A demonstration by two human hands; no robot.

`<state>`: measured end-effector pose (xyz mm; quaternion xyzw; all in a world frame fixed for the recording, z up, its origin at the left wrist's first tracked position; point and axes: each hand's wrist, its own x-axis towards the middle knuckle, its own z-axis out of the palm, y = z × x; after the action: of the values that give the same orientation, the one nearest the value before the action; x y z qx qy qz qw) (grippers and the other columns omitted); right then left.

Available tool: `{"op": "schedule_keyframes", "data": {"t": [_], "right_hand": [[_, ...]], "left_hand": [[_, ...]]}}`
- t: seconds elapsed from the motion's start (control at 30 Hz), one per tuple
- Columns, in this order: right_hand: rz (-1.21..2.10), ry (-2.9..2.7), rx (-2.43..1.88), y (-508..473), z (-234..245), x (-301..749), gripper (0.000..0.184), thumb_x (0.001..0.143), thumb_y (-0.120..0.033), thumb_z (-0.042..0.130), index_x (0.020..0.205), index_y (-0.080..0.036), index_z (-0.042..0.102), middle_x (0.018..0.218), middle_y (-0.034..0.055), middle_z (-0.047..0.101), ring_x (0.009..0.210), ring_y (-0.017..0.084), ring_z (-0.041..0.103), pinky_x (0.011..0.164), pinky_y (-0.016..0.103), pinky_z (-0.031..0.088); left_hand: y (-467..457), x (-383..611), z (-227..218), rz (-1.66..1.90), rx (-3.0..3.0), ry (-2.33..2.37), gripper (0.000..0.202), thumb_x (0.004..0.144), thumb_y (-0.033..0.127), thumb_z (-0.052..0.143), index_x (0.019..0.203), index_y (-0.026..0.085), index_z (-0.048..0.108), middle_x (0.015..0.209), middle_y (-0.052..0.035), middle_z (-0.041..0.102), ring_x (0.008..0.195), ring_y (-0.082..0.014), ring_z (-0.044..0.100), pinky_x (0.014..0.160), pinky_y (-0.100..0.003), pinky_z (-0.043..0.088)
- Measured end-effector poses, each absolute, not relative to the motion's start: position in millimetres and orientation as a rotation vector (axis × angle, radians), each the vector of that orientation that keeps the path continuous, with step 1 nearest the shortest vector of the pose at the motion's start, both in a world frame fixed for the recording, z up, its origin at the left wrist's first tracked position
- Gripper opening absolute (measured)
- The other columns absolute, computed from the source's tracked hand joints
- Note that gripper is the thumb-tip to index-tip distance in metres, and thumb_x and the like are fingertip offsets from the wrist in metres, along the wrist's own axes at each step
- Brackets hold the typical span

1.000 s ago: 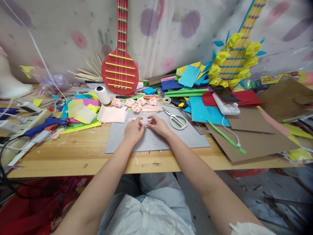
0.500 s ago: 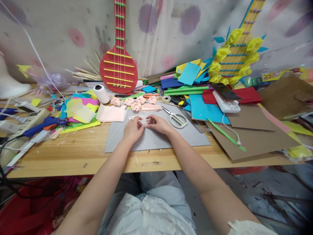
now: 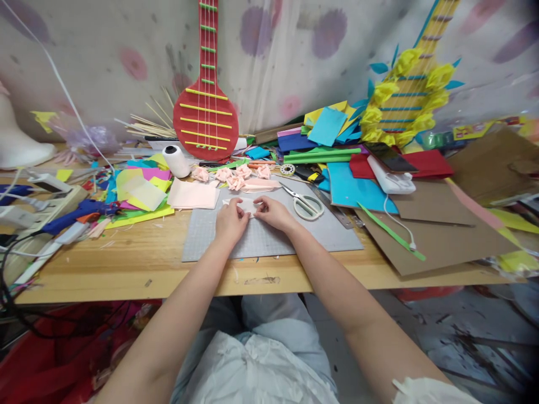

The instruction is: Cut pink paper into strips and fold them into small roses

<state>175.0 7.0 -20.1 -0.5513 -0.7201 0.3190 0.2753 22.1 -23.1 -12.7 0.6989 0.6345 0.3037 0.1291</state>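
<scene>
Between my two hands, a small pale piece of paper (image 3: 248, 205) lies low over the grey cutting mat (image 3: 269, 241). My left hand (image 3: 231, 221) pinches its left side, thumb and fingers curled together. On its right side my right hand (image 3: 272, 213) is closed in a similar pinch. The fingers hide part of the paper, so its folds cannot be made out. Just beyond the hands sit several pale pink paper flowers (image 3: 236, 178) and a folded pink strip (image 3: 261, 186). Scissors (image 3: 308, 207) with pale handles rest to the right of my right hand.
A stack of pink paper squares (image 3: 192, 194) overlaps the mat's left corner. Behind stand a red paper lute (image 3: 206, 120) and a yellow one (image 3: 404, 101). A thread spool (image 3: 176, 161), blue glue gun (image 3: 80, 216), metal ruler (image 3: 337, 213), and brown cardboard (image 3: 438, 241) surround the mat.
The view has shifted very slightly. Both hands stay at the paper, with only a small movement of the fingers around it.
</scene>
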Motion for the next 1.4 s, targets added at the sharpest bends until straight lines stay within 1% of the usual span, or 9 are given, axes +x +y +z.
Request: {"op": "schedule_keyframes", "data": {"t": [0.37,0.7,0.8,0.87,0.93,1.0,1.17,1.3,1.4], "right_hand": [[0.637,-1.996,-1.674,-6.5,-7.5,163.4,0.03,0.072,-0.023,0.055,0.102,-0.024,0.054,0.081,-0.0022,0.065,0.074,0.015,0.057,0.062,0.025,0.036],[0.654,-2.05,-1.658,-5.6,-6.2,164.4,0.026,0.074,-0.022,0.053,0.1,-0.024,0.054,0.081,-0.0027,0.064,0.074,0.014,0.056,0.061,0.024,0.034],[0.65,-2.064,-1.649,-5.7,-6.2,163.9,0.022,0.075,-0.021,0.052,0.096,-0.024,0.053,0.08,-0.003,0.064,0.072,0.013,0.055,0.06,0.024,0.033],[0.632,-2.077,-1.656,-6.3,-6.0,163.7,0.019,0.075,-0.021,0.052,0.094,-0.024,0.053,0.08,-0.0027,0.063,0.072,0.014,0.054,0.059,0.024,0.032],[0.603,-2.108,-1.661,-6.9,-5.9,163.8,0.016,0.077,-0.021,0.05,0.092,-0.024,0.054,0.083,-0.0016,0.063,0.073,0.014,0.053,0.059,0.024,0.032],[0.563,-2.158,-1.649,-7.7,-6.0,163.9,0.014,0.078,-0.022,0.048,0.09,-0.023,0.055,0.088,0.0004,0.061,0.076,0.014,0.053,0.06,0.024,0.033],[0.446,-2.275,-1.648,-11.2,-5.4,162.8,0.018,0.086,-0.025,0.039,0.096,-0.024,0.054,0.1,0.0046,0.056,0.085,0.017,0.053,0.065,0.026,0.037],[0.352,-2.345,-1.681,-15.6,-3.7,159.6,0.023,0.09,-0.028,0.032,0.104,-0.023,0.05,0.105,0.0076,0.052,0.085,0.02,0.054,0.067,0.03,0.039],[0.283,-2.39,-1.697,-19.0,-2.7,157.4,0.024,0.09,-0.028,0.031,0.107,-0.021,0.047,0.107,0.0097,0.05,0.084,0.02,0.055,0.066,0.031,0.04]], "left_hand": [[-24.4,23.7,-11.5,0.863,2.026,1.899,0.038,0.071,0.026,0.059,0.107,0.02,0.048,0.072,0.0,0.063,0.083,-0.0206,0.056,0.076,-0.033,0.039],[-24.4,23.8,-10.1,0.84,1.983,1.922,0.038,0.07,0.027,0.06,0.106,0.019,0.048,0.072,0.0002,0.062,0.081,-0.0201,0.057,0.075,-0.033,0.039],[-24.5,23.8,-9.6,0.833,2.005,1.92,0.032,0.071,0.026,0.06,0.101,0.021,0.05,0.071,0.0003,0.063,0.081,-0.0205,0.056,0.075,-0.033,0.039],[-24.5,23.8,-9.0,0.792,2.059,1.911,0.02,0.073,0.026,0.058,0.092,0.022,0.054,0.071,-0.0004,0.063,0.082,-0.0211,0.055,0.075,-0.034,0.039],[-24.7,23.8,-8.4,0.724,2.133,1.9,0.009,0.075,0.027,0.056,0.082,0.022,0.058,0.074,-0.0019,0.064,0.084,-0.0219,0.053,0.076,-0.035,0.038],[-25.4,23.9,-8.2,0.674,2.201,1.903,0.009,0.076,0.029,0.055,0.077,0.023,0.061,0.079,-0.0035,0.064,0.087,-0.0235,0.051,0.077,-0.037,0.037],[-28.6,24.6,-10.2,0.715,2.34,1.956,0.014,0.077,0.033,0.054,0.08,0.024,0.064,0.09,-0.0068,0.059,0.097,-0.0269,0.045,0.083,-0.041,0.034],[-29.4,24.5,-11.9,0.784,2.345,1.967,0.016,0.074,0.039,0.058,0.078,0.025,0.065,0.096,-0.0072,0.055,0.099,-0.026,0.043,0.085,-0.041,0.033],[-28.5,23.7,-11.7,0.768,2.316,1.97,0.015,0.071,0.037,0.061,0.078,0.025,0.065,0.098,-0.0065,0.054,0.101,-0.0257,0.042,0.086,-0.041,0.032]]}}
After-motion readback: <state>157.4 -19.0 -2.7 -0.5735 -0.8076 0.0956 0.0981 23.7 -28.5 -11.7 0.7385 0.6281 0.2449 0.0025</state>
